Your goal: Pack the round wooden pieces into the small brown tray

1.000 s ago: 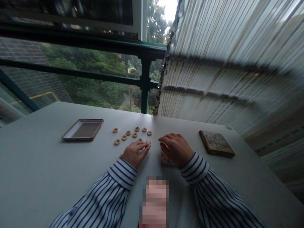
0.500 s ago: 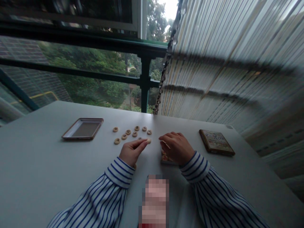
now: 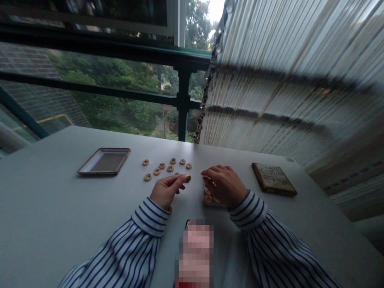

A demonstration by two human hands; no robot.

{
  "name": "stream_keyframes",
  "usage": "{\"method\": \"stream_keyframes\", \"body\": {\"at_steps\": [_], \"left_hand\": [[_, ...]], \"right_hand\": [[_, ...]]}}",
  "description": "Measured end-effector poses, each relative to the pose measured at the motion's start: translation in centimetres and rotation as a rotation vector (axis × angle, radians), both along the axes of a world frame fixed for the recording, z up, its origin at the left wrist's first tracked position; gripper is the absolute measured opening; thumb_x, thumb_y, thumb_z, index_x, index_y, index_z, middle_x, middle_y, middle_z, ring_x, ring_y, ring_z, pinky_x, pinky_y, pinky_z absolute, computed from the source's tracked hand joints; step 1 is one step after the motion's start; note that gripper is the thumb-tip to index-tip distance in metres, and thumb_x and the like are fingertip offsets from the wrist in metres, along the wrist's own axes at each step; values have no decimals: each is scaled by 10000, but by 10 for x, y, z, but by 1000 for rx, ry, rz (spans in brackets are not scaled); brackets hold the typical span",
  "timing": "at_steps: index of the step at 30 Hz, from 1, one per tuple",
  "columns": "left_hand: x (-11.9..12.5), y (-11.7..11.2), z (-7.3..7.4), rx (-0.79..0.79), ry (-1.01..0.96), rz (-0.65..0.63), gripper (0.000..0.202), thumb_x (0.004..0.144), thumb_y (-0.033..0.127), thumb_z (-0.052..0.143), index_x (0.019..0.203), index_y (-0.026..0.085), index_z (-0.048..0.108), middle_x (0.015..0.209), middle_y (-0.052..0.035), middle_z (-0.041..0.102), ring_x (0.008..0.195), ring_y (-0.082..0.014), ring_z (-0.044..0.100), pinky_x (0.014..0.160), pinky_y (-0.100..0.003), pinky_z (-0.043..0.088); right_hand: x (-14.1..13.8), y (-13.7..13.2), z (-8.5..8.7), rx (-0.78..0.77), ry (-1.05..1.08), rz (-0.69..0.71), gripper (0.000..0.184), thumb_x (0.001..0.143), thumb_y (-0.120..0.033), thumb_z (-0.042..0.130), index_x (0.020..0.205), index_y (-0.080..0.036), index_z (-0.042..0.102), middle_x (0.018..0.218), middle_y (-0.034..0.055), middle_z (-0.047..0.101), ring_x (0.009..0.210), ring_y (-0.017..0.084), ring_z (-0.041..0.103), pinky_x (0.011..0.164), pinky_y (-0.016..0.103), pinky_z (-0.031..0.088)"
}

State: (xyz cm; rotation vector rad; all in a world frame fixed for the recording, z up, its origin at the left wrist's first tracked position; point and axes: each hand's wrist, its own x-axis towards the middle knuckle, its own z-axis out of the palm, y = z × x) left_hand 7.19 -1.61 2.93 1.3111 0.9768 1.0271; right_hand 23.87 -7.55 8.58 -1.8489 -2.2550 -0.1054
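Note:
My left hand (image 3: 168,189) is closed, pinching a xiangqi piece (image 3: 187,178) between thumb and fingertips above the table. Beyond it lie several round wooden xiangqi pieces (image 3: 162,166) with dark characters. Another piece (image 3: 170,209) shows partly beside my left wrist. Hovering over a small shallow tray (image 3: 213,205), my right hand (image 3: 223,184) has its fingers bent, with a gap between thumb and forefinger. Red-marked pieces (image 3: 208,198) sit in that tray. The hand covers most of the tray, so its other contents and any contact are hidden.
On the white table (image 3: 48,192), an upturned rectangular lid or tray (image 3: 105,162) lies at left. A flat box with a printed cover (image 3: 273,179) is at right. A blurred-out object (image 3: 196,252) is at the front edge. Windows and a striped curtain (image 3: 255,92) stand behind.
The piece in my left fingers has tilted, and its face now shows more. My left fingers have shifted slightly around it. My right hand has stayed almost in place over the tray.

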Motion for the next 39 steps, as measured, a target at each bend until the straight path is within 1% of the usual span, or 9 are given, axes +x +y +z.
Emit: {"method": "stream_keyframes", "body": {"at_steps": [2, 6, 9, 12, 14, 20, 23, 29, 39], "left_hand": [[0, 0, -1, -29, -26, -11, 335, 619, 420, 633, 762, 121, 683, 589, -43, 627, 518, -102, 512, 444, -201, 363], [1, 0, -2, -108, -33, -46, 342, 622, 425, 636, 769, 119, 674, 521, -15, 584, 476, -83, 476, 449, -193, 353], [1, -1, -3, -136, -61, -66, 341, 621, 423, 639, 769, 118, 668, 540, -17, 587, 488, -84, 482, 457, -191, 357], [2, -2, -3, -145, -89, -108, 345, 617, 424, 643, 770, 115, 661, 603, -35, 606, 536, -97, 513, 464, -191, 367], [2, -2, -3, -150, -93, -128, 350, 622, 429, 638, 776, 116, 657, 622, -41, 610, 536, -99, 516, 460, -192, 370], [4, -4, -3, -155, -110, -133, 332, 644, 418, 625, 770, 112, 647, 567, -26, 585, 512, -95, 507, 450, -190, 361], [4, -6, -3, -165, -125, -155, 322, 649, 409, 625, 765, 109, 642, 568, -23, 586, 515, -91, 506, 455, -188, 362], [6, -8, -3, -167, -154, -183, 342, 632, 420, 637, 780, 112, 631, 705, -63, 639, 540, -99, 528, 461, -199, 373], [7, -7, -7, -171, -166, -229, 361, 640, 429, 632, 800, 107, 603, 673, -53, 639, 517, -95, 531, 456, -200, 376]], "right_hand": [[0, 0, 1, 0, 17, 14, 233, 837, -232, 414, 985, -199, 590, 932, 52, 635, 881, 157, 531, 763, 289, 335], [-1, 0, 2, 3, 58, 53, 227, 831, -222, 425, 975, -191, 597, 918, 55, 641, 867, 158, 541, 747, 285, 349], [-2, 0, 0, 11, 97, 85, 214, 823, -209, 440, 960, -185, 602, 901, 54, 648, 849, 155, 550, 740, 277, 359], [-3, 0, -2, 36, 131, 103, 198, 814, -203, 455, 948, -197, 602, 881, 40, 654, 823, 151, 557, 723, 271, 367], [-3, 0, -3, 50, 153, 110, 193, 812, -204, 460, 944, -201, 601, 864, 34, 657, 801, 148, 560, 708, 265, 373], [-5, 1, -5, 80, 201, 124, 196, 821, -239, 457, 948, -196, 600, 784, 39, 653, 714, 132, 566, 658, 244, 389], [-5, 1, -7, 61, 216, 130, 203, 828, -255, 446, 951, -196, 597, 771, 46, 649, 704, 131, 571, 652, 239, 396], [-4, 3, -13, 26, 254, 125, 201, 819, -260, 456, 959, -194, 584, 760, 49, 638, 678, 120, 577, 624, 219, 404], [-4, 3, -17, 24, 314, 123, 174, 802, -240, 480, 933, -204, 588, 767, 40, 645, 695, 121, 587, 623, 212, 411]]}}
